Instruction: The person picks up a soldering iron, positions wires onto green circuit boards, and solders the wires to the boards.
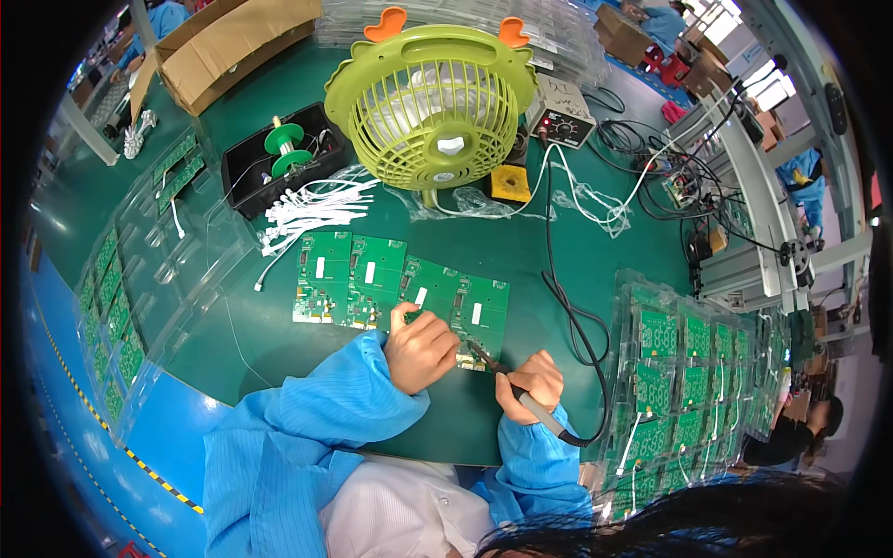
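Several green circuit boards lie overlapping in a row on the green table; the rightmost circuit board (486, 321) is beside both hands. My right hand (532, 386) is closed round a soldering iron (535, 406), its tip touching or just above that board's lower part. My left hand (423, 351) is closed over the lower edges of the middle boards, fingers curled; what it pinches, if anything, is hidden. Above the boards rests a bundle of white cables with connectors (312, 212). The iron's black cord (605, 400) loops away at the right.
A green fan (433, 112) stands at the back, near a yellow sponge (510, 183) and a soldering station (561, 116). A black bin (237, 186) holds a green wire spool (286, 147). Clear trays with boards lie left and right (662, 428). A cardboard box (233, 56) sits far left.
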A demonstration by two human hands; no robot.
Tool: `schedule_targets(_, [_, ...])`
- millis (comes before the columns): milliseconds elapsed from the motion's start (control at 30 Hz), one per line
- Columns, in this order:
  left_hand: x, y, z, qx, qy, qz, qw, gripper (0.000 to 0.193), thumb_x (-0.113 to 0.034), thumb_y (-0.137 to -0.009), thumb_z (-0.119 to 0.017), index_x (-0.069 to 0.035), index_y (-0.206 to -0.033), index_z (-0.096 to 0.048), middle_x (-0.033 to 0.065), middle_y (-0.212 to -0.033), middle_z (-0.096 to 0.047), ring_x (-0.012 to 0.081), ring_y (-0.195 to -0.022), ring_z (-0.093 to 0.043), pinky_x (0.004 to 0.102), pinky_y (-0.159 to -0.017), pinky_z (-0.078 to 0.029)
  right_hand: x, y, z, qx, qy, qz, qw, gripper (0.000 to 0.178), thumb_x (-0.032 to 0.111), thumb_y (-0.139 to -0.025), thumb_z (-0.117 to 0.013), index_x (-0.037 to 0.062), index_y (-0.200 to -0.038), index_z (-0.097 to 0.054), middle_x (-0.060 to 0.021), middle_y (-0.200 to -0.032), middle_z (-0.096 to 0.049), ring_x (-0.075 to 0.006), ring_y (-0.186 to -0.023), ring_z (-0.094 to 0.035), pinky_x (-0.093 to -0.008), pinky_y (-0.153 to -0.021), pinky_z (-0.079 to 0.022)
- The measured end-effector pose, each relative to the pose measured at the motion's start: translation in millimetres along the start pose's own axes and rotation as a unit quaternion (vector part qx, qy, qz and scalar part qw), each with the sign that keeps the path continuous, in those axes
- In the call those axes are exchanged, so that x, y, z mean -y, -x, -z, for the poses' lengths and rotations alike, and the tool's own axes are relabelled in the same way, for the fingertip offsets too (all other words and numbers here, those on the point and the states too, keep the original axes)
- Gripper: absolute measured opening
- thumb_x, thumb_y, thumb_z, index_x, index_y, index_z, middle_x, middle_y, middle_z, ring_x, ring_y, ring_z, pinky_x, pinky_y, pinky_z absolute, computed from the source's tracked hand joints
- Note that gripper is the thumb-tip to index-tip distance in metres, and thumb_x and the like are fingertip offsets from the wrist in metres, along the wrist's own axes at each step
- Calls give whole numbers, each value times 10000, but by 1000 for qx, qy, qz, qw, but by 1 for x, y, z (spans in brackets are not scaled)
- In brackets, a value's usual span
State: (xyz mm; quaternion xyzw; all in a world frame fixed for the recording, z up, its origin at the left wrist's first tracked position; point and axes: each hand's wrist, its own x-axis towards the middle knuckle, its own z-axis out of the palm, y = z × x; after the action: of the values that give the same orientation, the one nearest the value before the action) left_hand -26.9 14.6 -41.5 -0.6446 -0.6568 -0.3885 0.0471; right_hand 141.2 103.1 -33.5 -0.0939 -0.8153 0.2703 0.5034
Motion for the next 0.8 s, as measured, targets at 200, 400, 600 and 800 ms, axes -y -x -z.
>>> schedule_targets(200, [5,1,-5,-7,-15,-5,1000,96,-39,-627,-635,-109,-666,-582,-19,-660,-535,138,-649,-488,400,-839,-316,1,-1,-1,10,-1,-8,1000,176,-35,-540,-648,60,-609,-516,-16,-519,-483,-153,-422,-344,-276,-485,-307])
schedule_targets(400, [6,1,-7,-6,-24,-13,1000,93,-39,-630,-633,-107,-666,-582,-18,-659,-529,140,-647,-480,402,-841,-316,-1,1,-2,14,5,-5,1000,180,-36,-541,-650,59,-617,-516,-17,-525,-485,-155,-422,-347,-279,-487,-308])
schedule_targets(600, [5,1,-8,1,-31,-19,999,89,-42,-636,-631,-108,-666,-580,-16,-666,-526,140,-653,-477,405,-845,-312,-1,1,-2,12,4,2,1000,183,-35,-541,-648,59,-620,-512,-19,-519,-481,-156,-419,-345,-282,-480,-303])
schedule_targets(800, [3,1,-5,-7,-30,-17,999,85,-47,-638,-630,-109,-667,-579,-15,-667,-522,141,-653,-473,408,-848,-309,2,-1,1,-13,-3,-3,1000,184,-36,-538,-646,58,-615,-508,-20,-512,-475,-158,-415,-342,-284,-477,-303])
